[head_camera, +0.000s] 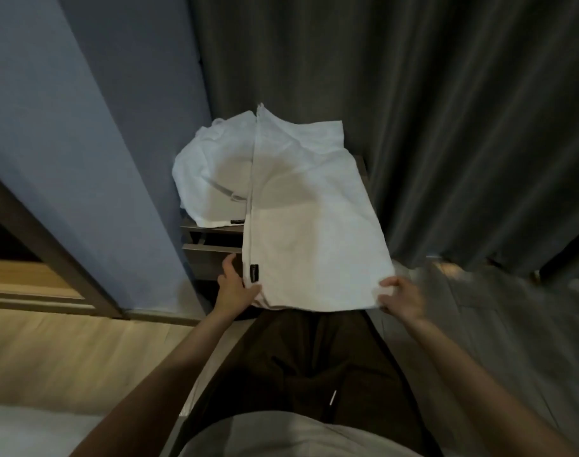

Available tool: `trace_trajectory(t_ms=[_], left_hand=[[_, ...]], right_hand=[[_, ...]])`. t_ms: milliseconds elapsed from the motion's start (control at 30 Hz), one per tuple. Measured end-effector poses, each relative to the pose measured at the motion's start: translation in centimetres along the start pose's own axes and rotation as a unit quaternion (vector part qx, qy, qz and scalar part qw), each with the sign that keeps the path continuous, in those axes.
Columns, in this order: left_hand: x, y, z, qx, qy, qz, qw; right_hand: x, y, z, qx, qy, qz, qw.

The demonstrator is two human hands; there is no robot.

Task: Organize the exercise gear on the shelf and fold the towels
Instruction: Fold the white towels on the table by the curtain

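Towel (314, 232) spread over the shelf (212, 249): we are gripping its near corners.
Our left hand (237, 288) and right hand (402, 298) are each pinching a corner; a second, crumpled towel (212, 179) is lying behind, left.

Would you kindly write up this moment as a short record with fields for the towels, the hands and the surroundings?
towel: white, spread out over the shelf, near edge held
left hand: grips the near-left corner, beside a black tag
right hand: pinches the near-right corner
second towel: white, crumpled, on the shelf's left side
shelf: slatted, mostly covered
curtain: dark, behind the shelf
wall: blue, at left
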State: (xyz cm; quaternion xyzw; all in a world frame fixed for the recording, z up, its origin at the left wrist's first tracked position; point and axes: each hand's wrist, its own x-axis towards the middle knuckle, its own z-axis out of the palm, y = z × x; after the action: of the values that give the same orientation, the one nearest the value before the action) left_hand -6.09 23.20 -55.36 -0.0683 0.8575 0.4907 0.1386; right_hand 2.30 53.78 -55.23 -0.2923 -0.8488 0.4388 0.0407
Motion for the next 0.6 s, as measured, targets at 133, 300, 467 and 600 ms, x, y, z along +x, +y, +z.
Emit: trace_trajectory(t_ms=[133, 300, 467, 600], left_hand=[[-0.1, -1.3, 0.4, 0.151, 0.029, 0.002, 0.988], [0.9, -1.0, 0.9, -0.010, -0.051, -0.076, 0.996], [1.7, -0.8, 0.7, -0.105, -0.033, -0.060, 0.992], [2.0, -2.2, -0.2, -0.035, 0.018, -0.003, 0.999]], right_hand=[[-0.3, -0.2, 0.9, -0.166, -0.015, -0.077, 0.983], [-0.9, -2.8, 3.2, -0.259, -0.091, -0.215, 0.937], [-0.1, -2.8, 4.5, -0.297, -0.132, -0.235, 0.916], [0.5, -1.5, 3.8, -0.287, -0.018, -0.232, 0.929]])
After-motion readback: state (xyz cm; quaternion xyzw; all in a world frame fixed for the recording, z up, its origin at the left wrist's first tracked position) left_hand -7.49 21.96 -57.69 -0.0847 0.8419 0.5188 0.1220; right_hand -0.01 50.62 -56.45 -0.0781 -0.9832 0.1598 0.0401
